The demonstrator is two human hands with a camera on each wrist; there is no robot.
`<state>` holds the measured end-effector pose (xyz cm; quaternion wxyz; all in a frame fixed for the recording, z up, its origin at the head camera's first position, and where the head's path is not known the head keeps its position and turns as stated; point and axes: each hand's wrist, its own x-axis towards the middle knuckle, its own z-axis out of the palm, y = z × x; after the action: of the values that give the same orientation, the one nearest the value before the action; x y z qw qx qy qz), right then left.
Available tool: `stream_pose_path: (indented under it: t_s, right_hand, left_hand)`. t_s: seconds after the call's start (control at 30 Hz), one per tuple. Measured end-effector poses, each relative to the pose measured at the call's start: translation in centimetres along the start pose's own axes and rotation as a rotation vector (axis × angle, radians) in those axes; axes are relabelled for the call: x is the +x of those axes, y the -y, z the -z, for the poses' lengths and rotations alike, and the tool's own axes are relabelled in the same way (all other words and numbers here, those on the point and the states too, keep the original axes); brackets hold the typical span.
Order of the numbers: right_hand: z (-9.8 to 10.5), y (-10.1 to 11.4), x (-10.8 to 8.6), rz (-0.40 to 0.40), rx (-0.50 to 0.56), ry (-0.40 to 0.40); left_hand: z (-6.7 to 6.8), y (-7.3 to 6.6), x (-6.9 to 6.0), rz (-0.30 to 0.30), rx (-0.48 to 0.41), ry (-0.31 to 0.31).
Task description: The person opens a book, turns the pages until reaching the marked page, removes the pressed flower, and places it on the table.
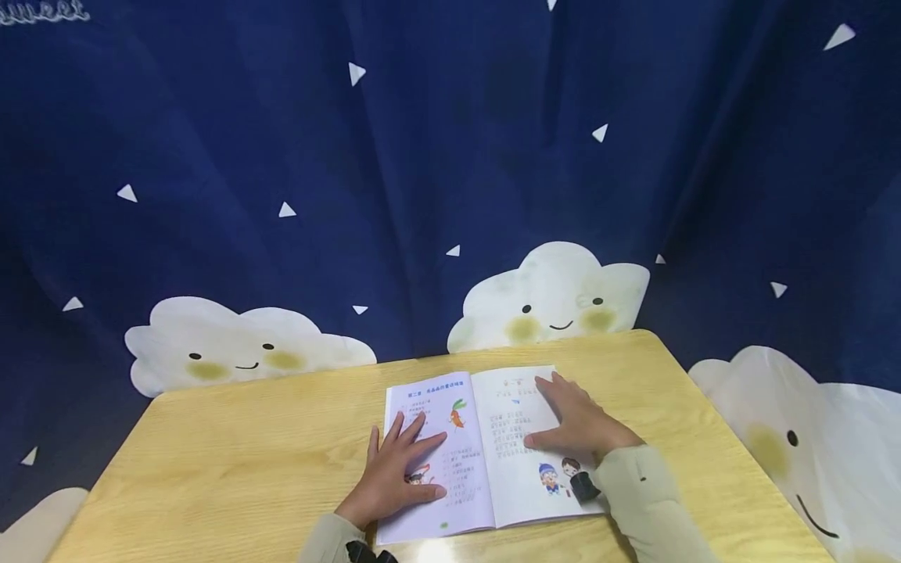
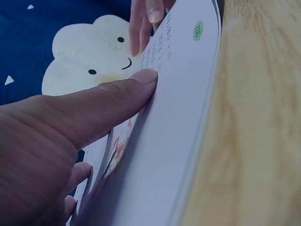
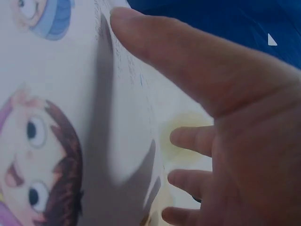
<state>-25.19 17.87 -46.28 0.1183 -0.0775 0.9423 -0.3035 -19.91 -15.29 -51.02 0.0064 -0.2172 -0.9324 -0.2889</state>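
I read even light in the head view; glare whitens the tabletop point(image 1: 246, 469) at bottom centre; both wrist views run dimmer, bluish; soft-edged shadow darkens the right-wrist page point(image 3: 77, 66).

Wht bk pgs point(image 1: 517, 489), navy curtain point(image 1: 479, 180), ylw wood-grain tbl point(image 1: 246, 453)

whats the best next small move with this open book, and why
Perhaps pinch the outer edge of the right page with the right hand and lift it: those fingertips lie near its top outer corner, and the left hand, spread across the left page, may steady the illustrated book.
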Motion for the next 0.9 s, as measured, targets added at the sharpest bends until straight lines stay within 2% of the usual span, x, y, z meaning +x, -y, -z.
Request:
stream_pose_path:
  t_s: [0.2,0.43,0.63,0.9]
  right_hand:
    - [-0.7,0.2,-0.1,0.024,-0.081,-0.008]
    - [-0.8,0.2,0.0,0.011,-0.137,-0.036]
    - [-0.9,0.3,0.2,0.002,-0.131,-0.041]
    - [-1.2,0.1,0.1,-0.024,-0.108,-0.055]
  left_hand:
    - [-0.1,0.1,-0.4,0.011,-0.007,-0.014]
    - [-0.2,-0.2,-0.2,-0.028,0.004,-0.046]
    - [0.0,-0.2,-0.4,-0.035,0.008,-0.069]
    - [-0.2,-0.1,-0.2,-0.007,0.013,-0.034]
